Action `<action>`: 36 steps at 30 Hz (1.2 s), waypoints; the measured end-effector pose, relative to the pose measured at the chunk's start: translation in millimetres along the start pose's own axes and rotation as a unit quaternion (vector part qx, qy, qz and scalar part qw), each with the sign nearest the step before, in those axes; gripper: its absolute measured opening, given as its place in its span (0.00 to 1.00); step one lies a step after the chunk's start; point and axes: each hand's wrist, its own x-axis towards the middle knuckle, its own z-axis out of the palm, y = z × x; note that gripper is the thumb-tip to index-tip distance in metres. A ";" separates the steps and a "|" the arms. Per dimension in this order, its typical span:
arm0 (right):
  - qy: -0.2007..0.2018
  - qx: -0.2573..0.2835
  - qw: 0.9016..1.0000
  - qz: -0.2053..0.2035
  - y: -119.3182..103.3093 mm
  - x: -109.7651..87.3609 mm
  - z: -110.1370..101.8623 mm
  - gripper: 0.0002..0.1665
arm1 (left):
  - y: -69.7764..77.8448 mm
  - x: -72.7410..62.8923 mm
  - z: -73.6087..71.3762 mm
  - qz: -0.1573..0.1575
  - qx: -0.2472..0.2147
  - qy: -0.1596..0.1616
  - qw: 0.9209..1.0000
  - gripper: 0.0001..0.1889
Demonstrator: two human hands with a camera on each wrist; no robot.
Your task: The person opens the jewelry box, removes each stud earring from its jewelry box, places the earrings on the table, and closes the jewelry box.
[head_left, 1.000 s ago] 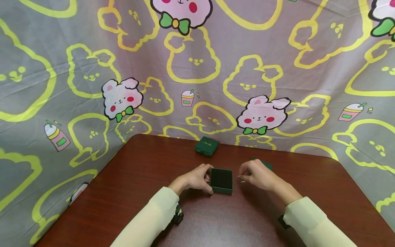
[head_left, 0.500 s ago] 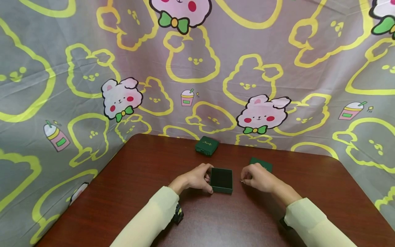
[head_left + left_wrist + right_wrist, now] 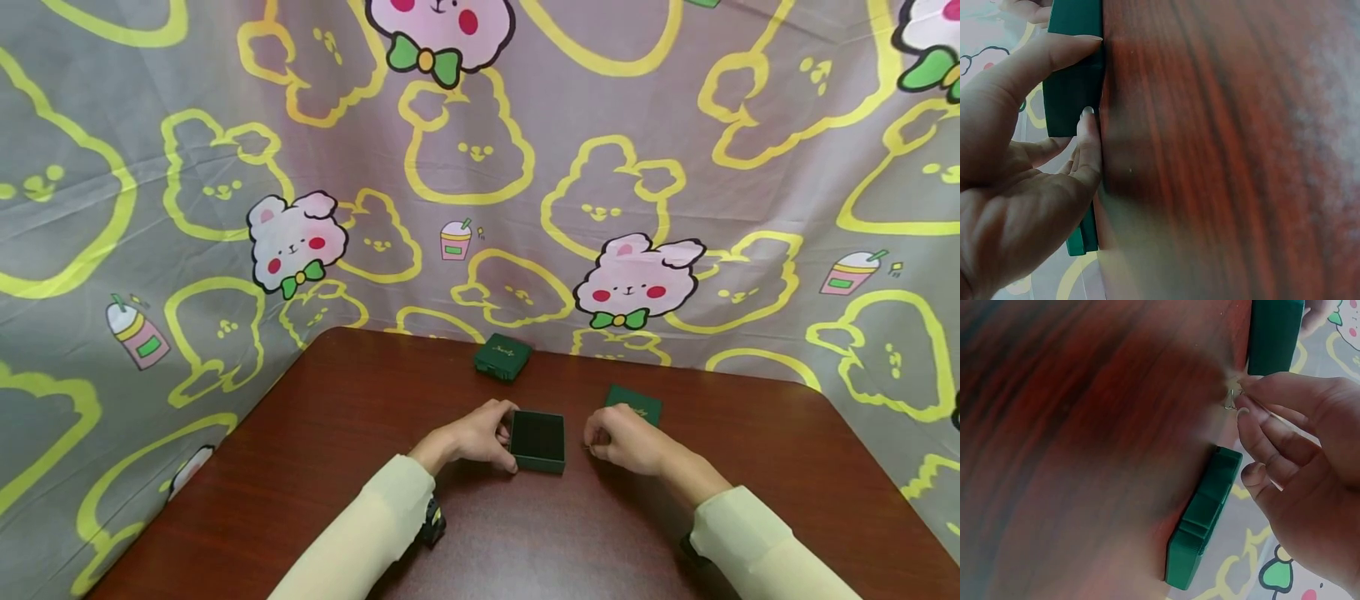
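An open-topped green jewelry box (image 3: 538, 462) with a black inside stands on the table. My left hand (image 3: 480, 433) grips it at its left side, thumb along the front wall and fingers round the far end, as the left wrist view shows. To the right of the box, my right hand (image 3: 626, 440) pinches a small shiny metal piece of thin wire (image 3: 1230, 400) between thumb and fingertips. It looks like a piece of jewelry; its exact kind I cannot tell. The pinching fingertips are low over the wood, just off the box's right wall.
A closed green box (image 3: 503, 356) with gold lettering sits at the back of the table (image 3: 360, 392). Behind my right hand lies another green piece with gold lettering (image 3: 630, 398), partly covered by that hand. A patterned cloth (image 3: 375, 308) hangs behind the table.
My right hand has dipped slightly toward the table, and the metal piece that hung visibly below its fingers now barely shows. My left hand and the open box have stayed put.
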 end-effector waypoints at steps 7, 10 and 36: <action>0.005 0.002 1.000 0.002 -1.8 0.4 -3.9 0.08 | -0.4 0.3 -0.3 0.000 0.002 0.000 1.000 0.40; 0.003 0.000 1.000 -0.001 -1.9 -0.1 -4.2 0.08 | -0.4 0.1 -0.5 -0.001 0.002 0.001 1.000 0.40; 0.003 0.004 1.000 -0.007 0.1 -4.1 0.2 0.10 | 0.1 -0.4 0.7 0.001 0.005 0.003 1.000 0.41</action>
